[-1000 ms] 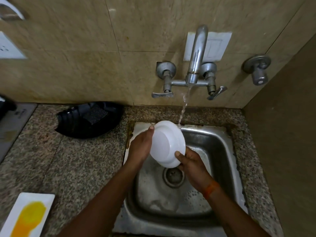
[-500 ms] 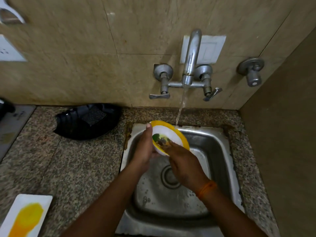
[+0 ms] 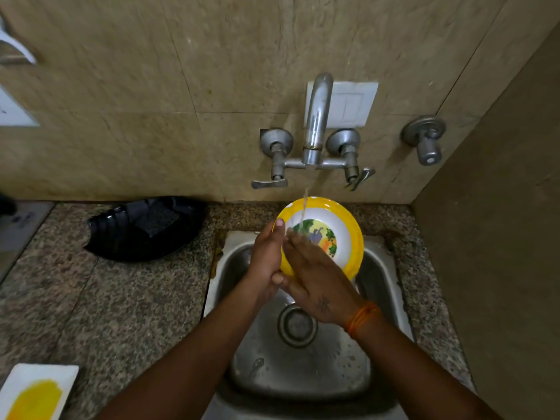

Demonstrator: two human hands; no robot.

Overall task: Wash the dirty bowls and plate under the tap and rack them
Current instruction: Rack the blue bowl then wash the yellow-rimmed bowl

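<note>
Bowl: yellow-rimmed, white inside with a printed picture, tilted on edge over the sink, under the tap.
Water: thin stream landing inside the bowl.
Left hand: fingers curled round the bowl's left rim, thumb on top edge.
Right hand: fingers straight, pressed flat against the bowl's inner face.
Desk: speckled granite, carrying a black tray at the wall and a white-and-yellow plate at the near left.

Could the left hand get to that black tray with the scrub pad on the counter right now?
Probably yes, but not freely: the left hand grips the yellow-rimmed bowl under the tap. The granite counter up to the black tray looks bare.
</note>
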